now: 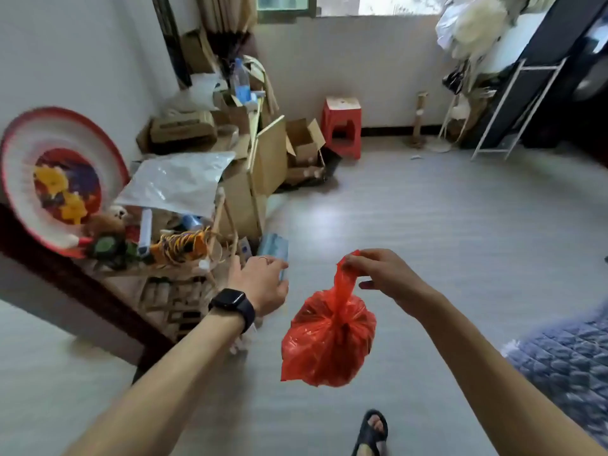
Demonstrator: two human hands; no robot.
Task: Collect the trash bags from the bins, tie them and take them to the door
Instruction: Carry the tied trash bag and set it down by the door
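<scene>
A full red plastic trash bag (329,340) hangs in the air in front of me, its neck gathered and twisted. My right hand (381,274) pinches the top of that neck between thumb and fingers. My left hand (261,283), with a black watch on the wrist, reaches out to the left of the bag and grips a light blue packet (274,250). No bin is in view.
A pile of cardboard boxes (250,166) and clutter fills the left side, with a round red-and-white dish (49,182) leaning on the wall. A red plastic stool (342,126) stands at the far wall. A blue quilt (572,360) lies at right. My sandalled foot (371,429) is below.
</scene>
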